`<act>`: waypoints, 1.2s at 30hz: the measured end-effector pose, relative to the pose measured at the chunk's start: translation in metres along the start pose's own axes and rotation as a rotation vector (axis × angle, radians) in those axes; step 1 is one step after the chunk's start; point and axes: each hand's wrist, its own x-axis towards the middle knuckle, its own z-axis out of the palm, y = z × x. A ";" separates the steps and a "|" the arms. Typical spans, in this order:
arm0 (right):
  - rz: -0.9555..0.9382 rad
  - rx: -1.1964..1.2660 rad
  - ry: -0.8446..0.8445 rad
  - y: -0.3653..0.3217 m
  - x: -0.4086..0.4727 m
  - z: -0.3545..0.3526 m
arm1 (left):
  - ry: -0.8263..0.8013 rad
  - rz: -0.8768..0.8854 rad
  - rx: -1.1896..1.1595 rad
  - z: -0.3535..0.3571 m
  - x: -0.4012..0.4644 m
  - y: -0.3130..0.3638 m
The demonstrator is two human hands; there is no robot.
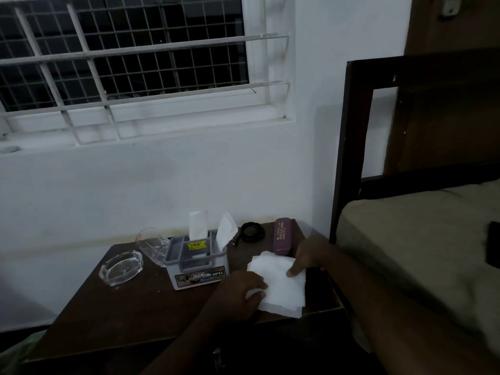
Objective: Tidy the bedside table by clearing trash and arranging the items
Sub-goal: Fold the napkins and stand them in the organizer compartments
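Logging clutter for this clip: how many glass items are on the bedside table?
2: a glass ashtray near the table's left edge, and a drinking glass tipped over against the organizer box. Others may be hidden behind the box.

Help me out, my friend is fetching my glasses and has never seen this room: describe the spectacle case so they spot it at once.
Find the dark wooden bedside table under the barred window, beside the bed frame. At its back right corner, next to a coiled black cable, lies the spectacle case. It is the only purple thing there, long and rounded, with gold lettering on top.
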 end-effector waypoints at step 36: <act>-0.395 -0.171 -0.257 -0.004 -0.048 0.002 | 0.137 -0.168 0.009 0.008 -0.025 0.009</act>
